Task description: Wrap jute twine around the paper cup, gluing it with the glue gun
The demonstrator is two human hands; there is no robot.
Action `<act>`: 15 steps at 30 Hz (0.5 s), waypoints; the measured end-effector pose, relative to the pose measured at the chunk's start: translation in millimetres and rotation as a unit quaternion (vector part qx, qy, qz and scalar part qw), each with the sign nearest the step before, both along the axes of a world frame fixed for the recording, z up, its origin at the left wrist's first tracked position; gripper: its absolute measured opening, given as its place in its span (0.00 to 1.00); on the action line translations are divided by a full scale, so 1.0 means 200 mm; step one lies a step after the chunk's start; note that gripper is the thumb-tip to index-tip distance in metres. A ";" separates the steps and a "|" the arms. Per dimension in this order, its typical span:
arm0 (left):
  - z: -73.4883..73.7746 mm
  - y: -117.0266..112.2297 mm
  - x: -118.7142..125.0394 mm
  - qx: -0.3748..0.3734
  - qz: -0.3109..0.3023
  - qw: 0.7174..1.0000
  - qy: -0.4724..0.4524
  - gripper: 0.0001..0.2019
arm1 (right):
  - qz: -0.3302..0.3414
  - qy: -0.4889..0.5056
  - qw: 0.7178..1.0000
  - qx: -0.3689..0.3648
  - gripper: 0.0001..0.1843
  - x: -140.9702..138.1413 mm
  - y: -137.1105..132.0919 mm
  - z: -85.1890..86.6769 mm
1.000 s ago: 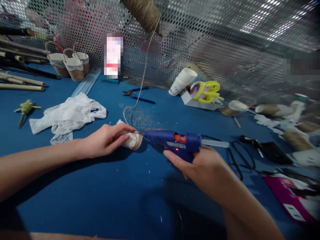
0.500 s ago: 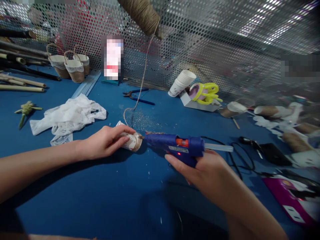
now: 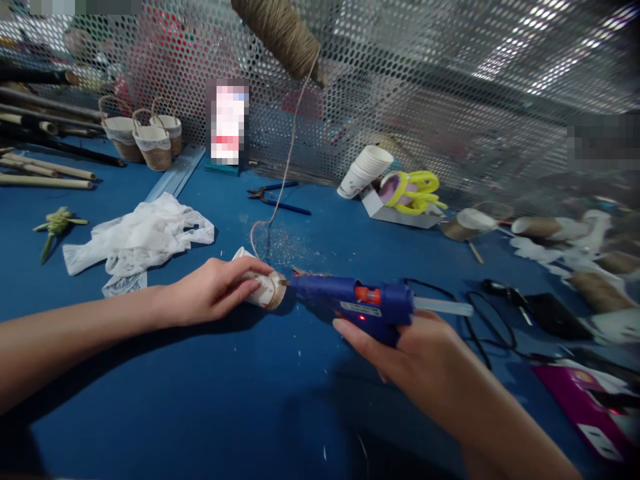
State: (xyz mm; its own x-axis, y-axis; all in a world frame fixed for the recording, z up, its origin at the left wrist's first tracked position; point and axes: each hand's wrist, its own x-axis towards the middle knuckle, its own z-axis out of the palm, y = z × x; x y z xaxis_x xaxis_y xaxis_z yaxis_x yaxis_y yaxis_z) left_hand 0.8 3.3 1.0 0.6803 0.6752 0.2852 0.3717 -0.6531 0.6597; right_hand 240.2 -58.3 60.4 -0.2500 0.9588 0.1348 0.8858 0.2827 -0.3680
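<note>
Blue glue gun (image 3: 341,292) (axis crosswise) points left.

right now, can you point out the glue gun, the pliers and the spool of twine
Glue gun (image 3: 345,291): head view, on its blue body.
Pliers (image 3: 287,207): head view, on the lower handle.
Spool of twine (image 3: 277,35): head view, on the wound twine.

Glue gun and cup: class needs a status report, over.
Left hand: gripping sideways cup. Right hand: holding glue gun, nozzle at cup's banded end. Possible snag: loose twine behind cup.

right hand (image 3: 417,347) and glue gun (image 3: 320,293) | shifted slightly nearer the person | nozzle (image 3: 285,283) lower across cup (image 3: 271,291)
</note>
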 end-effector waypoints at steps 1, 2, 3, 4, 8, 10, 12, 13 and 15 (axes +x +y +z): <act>0.00 0.00 0.00 -0.006 0.003 1.000 0.002 0.14 | 0.006 0.000 1.000 -0.016 0.17 0.01 -0.01 0.00; 0.00 0.00 0.00 -0.010 0.007 1.000 0.002 0.14 | 0.011 0.000 0.999 -0.032 0.17 0.01 -0.01 0.00; 0.00 0.00 0.00 -0.014 0.012 1.000 0.003 0.14 | 0.014 0.002 0.999 -0.044 0.17 0.01 -0.02 0.00; 0.01 0.00 0.00 -0.017 0.016 1.000 0.005 0.14 | 0.016 0.005 0.999 -0.049 0.17 0.01 -0.02 0.00; 0.01 0.00 0.00 -0.027 0.020 0.999 0.010 0.15 | 0.012 0.005 0.998 -0.054 0.16 0.01 -0.03 -0.01; 0.02 0.01 0.01 -0.033 0.022 0.999 0.010 0.15 | 0.011 0.000 0.999 -0.046 0.14 0.01 -0.04 -0.01; 0.01 0.01 0.01 -0.036 0.023 0.999 0.006 0.15 | 0.016 0.000 0.999 -0.043 0.13 0.01 -0.04 -0.01; 0.01 0.01 0.01 -0.037 0.023 0.999 0.005 0.15 | 0.020 0.001 0.999 -0.044 0.12 0.01 -0.03 -0.01; 0.01 0.01 0.01 -0.038 0.024 0.999 0.001 0.15 | 0.027 0.004 0.998 -0.052 0.13 0.01 -0.03 -0.01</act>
State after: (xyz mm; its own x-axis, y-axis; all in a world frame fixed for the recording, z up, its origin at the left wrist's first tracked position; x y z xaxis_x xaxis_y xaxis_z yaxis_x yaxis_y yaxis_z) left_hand 2.0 5.0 3.5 0.6475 0.7264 0.2304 0.4033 -0.5831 0.7052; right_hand 242.2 -64.0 58.0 -0.3003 0.9531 0.0374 0.8672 0.2892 -0.4053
